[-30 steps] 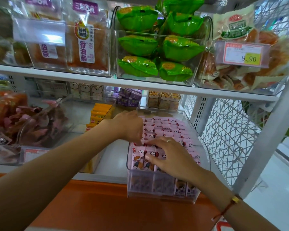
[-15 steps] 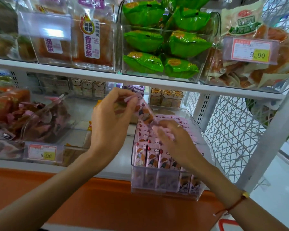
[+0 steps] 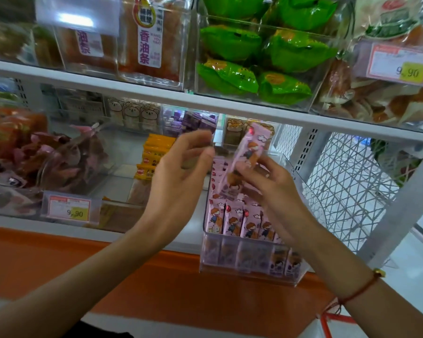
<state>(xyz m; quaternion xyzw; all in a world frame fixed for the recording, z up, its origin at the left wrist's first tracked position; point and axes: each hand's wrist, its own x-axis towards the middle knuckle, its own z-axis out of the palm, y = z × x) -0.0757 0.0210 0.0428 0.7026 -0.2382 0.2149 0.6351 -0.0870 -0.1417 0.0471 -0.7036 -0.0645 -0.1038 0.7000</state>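
A pink snack packet with a cartoon child on it is held upright above the clear plastic bin. My right hand pinches its lower part between thumb and fingers. My left hand hovers just left of the packet with loosely curled fingers, a small gap apart from it, holding nothing. The bin stands at the front edge of the lower shelf. Rows of the same pink packets stand upright in it.
The white upper shelf carries bins of green packets and fried dough sticks. On the lower shelf are yellow packets, a pink-wrapped snack bin and price tags. A wire mesh panel closes the right side.
Both hands left the bin and rose with one pink packet. My left hand held it half a second ago; now my right hand holds it and the left has let go.
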